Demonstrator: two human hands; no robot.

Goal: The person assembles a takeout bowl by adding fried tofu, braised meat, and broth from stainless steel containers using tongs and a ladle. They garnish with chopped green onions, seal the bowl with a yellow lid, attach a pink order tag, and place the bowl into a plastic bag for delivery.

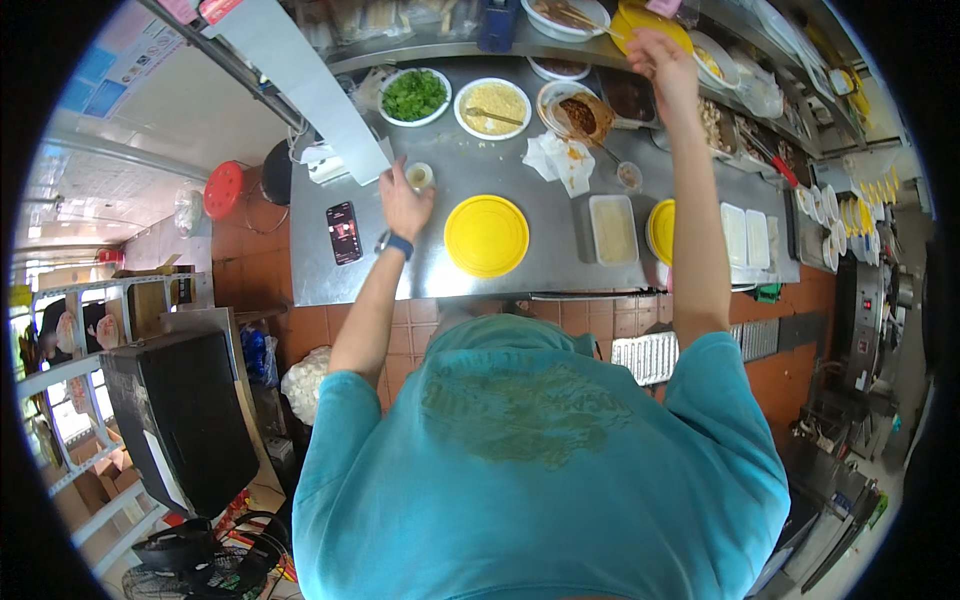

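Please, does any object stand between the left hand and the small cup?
Nothing visible does: the left hand is right beside the small cup, though I cannot tell if they touch. The yellow lid lies aside, to the right.

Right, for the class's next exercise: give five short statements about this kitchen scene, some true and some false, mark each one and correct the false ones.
1. The left hand is at the small pale cup. True.
2. The phone lies to the right of the central yellow disc. False: the phone lies to the left of it.
3. The right hand is up by the shelf. True.
4. The dark watch is on the right wrist. False: the watch is on the left wrist.
5. A brown spoon lies in a white bowl. True.
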